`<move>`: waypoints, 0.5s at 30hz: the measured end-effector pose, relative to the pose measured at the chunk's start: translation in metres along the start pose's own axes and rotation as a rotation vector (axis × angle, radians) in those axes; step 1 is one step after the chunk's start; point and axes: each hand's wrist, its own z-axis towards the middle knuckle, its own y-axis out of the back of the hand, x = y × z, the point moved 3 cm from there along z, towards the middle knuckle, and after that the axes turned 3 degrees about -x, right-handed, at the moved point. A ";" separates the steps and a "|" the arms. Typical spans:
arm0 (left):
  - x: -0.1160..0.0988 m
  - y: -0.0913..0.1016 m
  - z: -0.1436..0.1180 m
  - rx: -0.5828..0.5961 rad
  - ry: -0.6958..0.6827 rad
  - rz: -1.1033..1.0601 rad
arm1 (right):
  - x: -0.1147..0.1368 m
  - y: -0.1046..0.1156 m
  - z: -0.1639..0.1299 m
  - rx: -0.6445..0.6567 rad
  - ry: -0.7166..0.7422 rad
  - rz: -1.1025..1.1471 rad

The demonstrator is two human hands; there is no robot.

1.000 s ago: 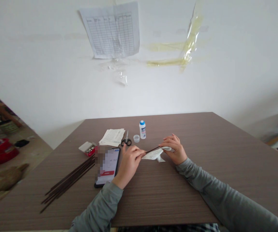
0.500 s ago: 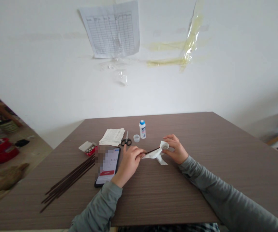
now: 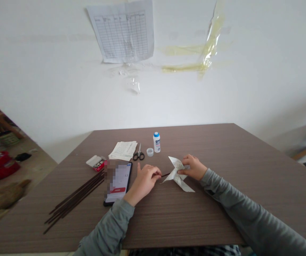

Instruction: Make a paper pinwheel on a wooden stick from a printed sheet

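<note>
My left hand (image 3: pixel 146 180) is closed, its fingertips pinching a thin dark stick (image 3: pixel 165 175). The stick runs right toward a printed-paper pinwheel (image 3: pixel 179 173) with pointed blades. My right hand (image 3: pixel 195 167) pinches the pinwheel near its middle from the right side. Fingers and folded paper hide where the stick meets the pinwheel. Both hands are just above the brown table. Left of my left hand lies a phone (image 3: pixel 121 179) with a lit, partly blurred screen.
Several dark sticks (image 3: pixel 74 200) lie at the left. Beyond the phone are a small red-and-white box (image 3: pixel 97 163), printed paper sheets (image 3: pixel 123 150) and black-handled scissors (image 3: pixel 138 155). A small clear cup (image 3: pixel 150 152) stands beside a white blue-capped bottle (image 3: pixel 156 144). The wall (image 3: pixel 190 103) rises behind the table (image 3: pixel 195 224).
The pinwheel has turned, so its spread blades now face more toward me. My right hand has shifted its hold and moved slightly. My left hand keeps the stick, a little lower.
</note>
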 end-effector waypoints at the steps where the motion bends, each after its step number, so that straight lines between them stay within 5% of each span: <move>1: 0.000 -0.002 0.000 0.007 0.004 0.010 | 0.004 0.001 -0.001 0.031 -0.014 -0.039; 15: 0.008 -0.019 0.007 0.012 0.026 0.078 | 0.036 0.003 0.000 0.263 -0.114 -0.222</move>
